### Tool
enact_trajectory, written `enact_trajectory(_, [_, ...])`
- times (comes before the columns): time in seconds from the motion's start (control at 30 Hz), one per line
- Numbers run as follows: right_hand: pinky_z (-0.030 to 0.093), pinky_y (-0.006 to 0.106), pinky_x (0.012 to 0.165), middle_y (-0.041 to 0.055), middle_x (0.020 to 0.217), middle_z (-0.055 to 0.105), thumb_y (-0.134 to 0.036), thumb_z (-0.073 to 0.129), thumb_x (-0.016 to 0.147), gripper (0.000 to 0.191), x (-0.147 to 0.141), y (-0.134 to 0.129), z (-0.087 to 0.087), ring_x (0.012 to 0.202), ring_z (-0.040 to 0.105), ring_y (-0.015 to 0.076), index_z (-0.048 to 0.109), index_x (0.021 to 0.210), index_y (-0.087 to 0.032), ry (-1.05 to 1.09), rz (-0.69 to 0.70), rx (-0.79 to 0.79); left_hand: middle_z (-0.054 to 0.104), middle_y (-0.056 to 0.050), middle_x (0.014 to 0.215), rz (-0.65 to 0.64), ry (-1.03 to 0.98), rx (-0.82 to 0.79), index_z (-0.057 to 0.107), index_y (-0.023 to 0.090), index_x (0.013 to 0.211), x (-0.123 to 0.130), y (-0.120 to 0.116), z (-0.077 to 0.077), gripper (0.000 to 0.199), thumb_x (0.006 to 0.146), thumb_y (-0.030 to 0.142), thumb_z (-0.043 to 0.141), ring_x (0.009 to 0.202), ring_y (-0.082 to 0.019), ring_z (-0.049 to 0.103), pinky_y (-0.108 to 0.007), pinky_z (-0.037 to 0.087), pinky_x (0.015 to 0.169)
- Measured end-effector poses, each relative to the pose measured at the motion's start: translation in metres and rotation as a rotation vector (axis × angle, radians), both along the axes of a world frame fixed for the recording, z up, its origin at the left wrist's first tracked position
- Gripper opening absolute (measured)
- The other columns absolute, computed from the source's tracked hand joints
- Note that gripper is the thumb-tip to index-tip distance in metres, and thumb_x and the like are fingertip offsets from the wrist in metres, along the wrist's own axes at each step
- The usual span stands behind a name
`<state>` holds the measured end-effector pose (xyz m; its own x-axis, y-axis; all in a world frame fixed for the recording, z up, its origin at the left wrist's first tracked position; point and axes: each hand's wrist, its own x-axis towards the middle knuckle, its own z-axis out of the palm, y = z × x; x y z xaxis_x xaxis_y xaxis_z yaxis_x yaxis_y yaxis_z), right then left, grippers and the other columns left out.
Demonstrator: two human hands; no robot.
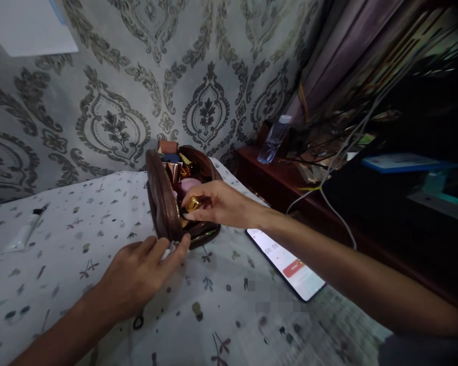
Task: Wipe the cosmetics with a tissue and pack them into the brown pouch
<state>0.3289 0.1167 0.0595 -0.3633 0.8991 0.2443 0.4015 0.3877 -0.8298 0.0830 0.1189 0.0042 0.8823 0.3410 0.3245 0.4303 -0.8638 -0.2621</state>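
An open brown zippered bag (162,203) full of small items stands on the patterned sheet (118,218) by the wall. My right hand (216,203) reaches over its front opening, thumb and fingers closed round a small gold-coloured item (193,204). Against the bag's near left corner is my left hand (145,269), its index finger stretched toward the zippered edge and the other fingers curled. Something small and whitish shows beside those fingers, too unclear to name. A pink rounded item (189,185) and other gold pieces lie inside the bag.
A lit phone (290,269) lies under my right forearm. At the far left is a white tube (25,231) with a black cap. On the dark red table (248,160) stands a clear bottle (274,140), with cables and a blue-edged object (402,163) farther right.
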Motion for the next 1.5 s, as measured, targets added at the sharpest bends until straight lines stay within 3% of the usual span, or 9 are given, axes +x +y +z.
enact_trajectory(0.23, [0.04, 0.026, 0.069, -0.0013, 0.076, 0.055, -0.017, 0.064, 0.085, 0.004, -0.009, -0.003, 0.013, 0.072, 0.052, 0.0131, 0.065, 0.081, -0.016, -0.4, 0.068, 0.099, 0.066, -0.007, 0.087, -0.094, -0.02, 0.007, 0.05, 0.023, 0.134, -0.016, -0.006, -0.007, 0.05, 0.088, 0.006, 0.04, 0.076, -0.02, 0.065, -0.028, 0.052, 0.059])
enact_trajectory(0.4, [0.041, 0.026, 0.07, -0.0004, 0.083, 0.056, -0.014, 0.064, 0.084, 0.019, -0.006, -0.006, 0.005, 0.076, 0.053, 0.0136, 0.061, 0.102, -0.016, -0.217, 0.011, 0.068, 0.068, -0.006, 0.084, -0.131, 0.017, 0.031, 0.053, 0.016, 0.124, -0.025, -0.013, -0.011, 0.047, 0.082, -0.001, 0.039, 0.069, -0.02, 0.065, -0.028, 0.05, 0.052])
enact_trajectory(0.6, [0.035, 0.023, 0.061, -0.004, 0.071, 0.054, -0.012, 0.065, 0.081, 0.005, -0.015, -0.003, 0.004, 0.064, 0.048, 0.0105, 0.064, 0.083, -0.016, -0.247, -0.023, -0.007, 0.071, -0.008, 0.09, -0.092, 0.111, -0.036, 0.051, 0.014, 0.125, -0.042, -0.025, -0.025, 0.06, 0.07, -0.007, 0.041, 0.073, -0.021, 0.068, -0.029, 0.054, 0.054])
enact_trajectory(0.77, [0.037, 0.024, 0.062, -0.0019, 0.071, 0.058, -0.015, 0.066, 0.082, 0.001, -0.016, -0.005, 0.01, 0.066, 0.051, 0.0122, 0.065, 0.081, -0.015, -0.284, -0.042, 0.003, 0.073, -0.008, 0.088, -0.091, 0.029, -0.07, 0.055, 0.014, 0.122, -0.046, -0.028, -0.03, 0.049, 0.079, -0.005, 0.039, 0.071, -0.02, 0.07, -0.028, 0.055, 0.053])
enact_trajectory(0.9, [0.042, 0.026, 0.066, 0.0011, 0.078, 0.064, -0.024, 0.064, 0.087, 0.009, -0.006, -0.01, 0.016, 0.071, 0.057, 0.0144, 0.065, 0.086, -0.016, -0.076, -0.158, 0.098, 0.074, -0.005, 0.082, -0.096, -0.234, -0.14, 0.059, 0.015, 0.116, -0.037, -0.022, -0.01, 0.028, 0.095, 0.009, 0.041, 0.065, -0.017, 0.07, -0.024, 0.053, 0.051])
enact_trajectory(1.1, [0.044, 0.026, 0.067, 0.0029, 0.082, 0.065, -0.041, 0.067, 0.088, 0.026, -0.019, -0.028, 0.034, 0.073, 0.058, 0.0136, 0.065, 0.086, -0.016, 0.027, -0.208, 0.319, 0.075, 0.0, 0.089, 0.189, -0.533, -0.594, 0.057, 0.023, 0.127, 0.006, -0.008, 0.063, 0.035, 0.095, 0.039, 0.054, 0.07, -0.015, 0.069, -0.021, 0.051, 0.055])
enact_trajectory(1.2, [0.046, 0.026, 0.068, 0.0018, 0.079, 0.063, -0.047, 0.066, 0.088, 0.031, -0.033, -0.034, 0.039, 0.073, 0.057, 0.013, 0.066, 0.088, -0.016, 0.063, -0.185, 0.38, 0.074, 0.0, 0.092, 0.164, -0.586, -0.823, 0.064, 0.023, 0.116, 0.026, 0.0, 0.091, 0.035, 0.088, 0.044, 0.061, 0.075, -0.017, 0.068, -0.02, 0.049, 0.054])
enact_trajectory(1.37, [0.052, 0.026, 0.074, 0.0037, 0.094, 0.064, -0.052, 0.07, 0.084, 0.044, -0.035, -0.035, 0.029, 0.087, 0.062, 0.0147, 0.059, 0.112, -0.02, 0.345, -0.222, 0.279, 0.073, -0.003, 0.089, 0.151, -0.783, -1.105, 0.068, 0.02, 0.11, 0.031, 0.005, 0.093, 0.038, 0.084, 0.048, 0.067, 0.072, -0.017, 0.066, -0.021, 0.051, 0.056])
enact_trajectory(1.5, [0.054, 0.024, 0.064, 0.0013, 0.087, 0.064, -0.055, 0.065, 0.086, 0.04, -0.029, -0.035, 0.011, 0.075, 0.064, 0.0122, 0.059, 0.103, -0.019, 0.51, -0.013, -0.092, 0.073, -0.004, 0.09, 0.162, -0.936, -1.261, 0.065, 0.022, 0.12, 0.027, 0.006, 0.082, 0.045, 0.083, 0.048, 0.068, 0.067, -0.017, 0.066, -0.025, 0.053, 0.057])
